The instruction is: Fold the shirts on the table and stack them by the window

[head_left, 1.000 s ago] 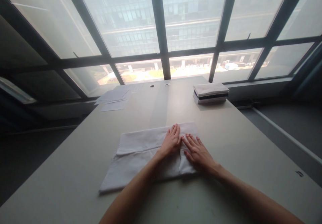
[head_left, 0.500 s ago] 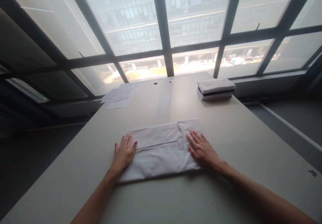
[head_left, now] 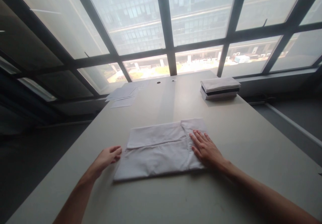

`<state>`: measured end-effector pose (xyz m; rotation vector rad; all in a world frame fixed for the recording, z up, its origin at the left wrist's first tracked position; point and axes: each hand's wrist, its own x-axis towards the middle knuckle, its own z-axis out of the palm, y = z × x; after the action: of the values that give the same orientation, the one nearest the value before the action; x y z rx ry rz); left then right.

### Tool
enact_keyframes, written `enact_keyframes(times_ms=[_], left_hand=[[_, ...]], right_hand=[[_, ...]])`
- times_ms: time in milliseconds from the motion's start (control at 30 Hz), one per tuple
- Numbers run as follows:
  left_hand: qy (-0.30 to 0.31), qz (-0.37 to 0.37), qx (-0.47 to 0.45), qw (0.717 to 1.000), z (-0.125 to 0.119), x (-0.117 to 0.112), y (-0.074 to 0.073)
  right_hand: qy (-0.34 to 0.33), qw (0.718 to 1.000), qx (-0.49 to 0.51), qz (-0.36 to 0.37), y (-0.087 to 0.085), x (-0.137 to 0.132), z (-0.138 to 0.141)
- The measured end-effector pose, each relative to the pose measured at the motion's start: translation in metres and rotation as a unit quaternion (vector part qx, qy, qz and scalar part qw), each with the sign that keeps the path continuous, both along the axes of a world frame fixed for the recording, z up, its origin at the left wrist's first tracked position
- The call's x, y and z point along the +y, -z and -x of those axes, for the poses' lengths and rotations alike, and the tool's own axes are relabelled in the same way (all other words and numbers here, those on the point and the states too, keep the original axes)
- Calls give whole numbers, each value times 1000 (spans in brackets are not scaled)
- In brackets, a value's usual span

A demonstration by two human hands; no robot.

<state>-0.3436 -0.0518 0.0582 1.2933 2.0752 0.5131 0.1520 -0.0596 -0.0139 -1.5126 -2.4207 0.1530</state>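
A white cloth, folded into a flat rectangle, lies in front of me. Its right end is turned over as a band, and a crease runs lengthwise across its top. My right hand rests flat on that band, palm down with the fingers stretched out. At the opposite end, my left hand has its fingers curled together against the cloth's left edge, seemingly pinching it. The fingertips there are partly hidden.
The white table reaches to a large framed window. A stack of folded cloths, white with a dark layer, sits at the far right edge. Loose white sheets lie far left. Cable holes show at the back.
My left hand has slid off the cloth's top to its left edge, and its fingers went from spread to curled. The right hand stays flat in place. The view has shifted slightly.
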Motion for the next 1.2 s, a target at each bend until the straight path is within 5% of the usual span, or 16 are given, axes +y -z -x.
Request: enact_keyframes(times_ms=[167,300,567,700,867,967,1100,1200], left_hand=[[32,57,-84,994,-9,-3,-17],[51,66,-90,992,-19,5,-17],[-7,-62,-60,996,-50,16,-9],[-9,-71,-62,996,-67,18,-31],[58,-68,-77,993,-94,24,-70],[100,-70,-71,990,-119,30,-81],[142,-83,-34,986,-164,38,-75],[163,-75,-30,983,-201,42,-51]], right_hand=[[0,1000,6,5,-2,1,0],[-1,1000,7,6,-3,0,0],[-2,1000,11,8,-4,1,-1],[-5,1000,11,7,-4,1,0],[-5,1000,14,-1,-4,0,0],[-5,1000,14,-1,-4,0,0],[-3,1000,16,8,-6,0,0],[1,1000,16,12,-6,1,0]])
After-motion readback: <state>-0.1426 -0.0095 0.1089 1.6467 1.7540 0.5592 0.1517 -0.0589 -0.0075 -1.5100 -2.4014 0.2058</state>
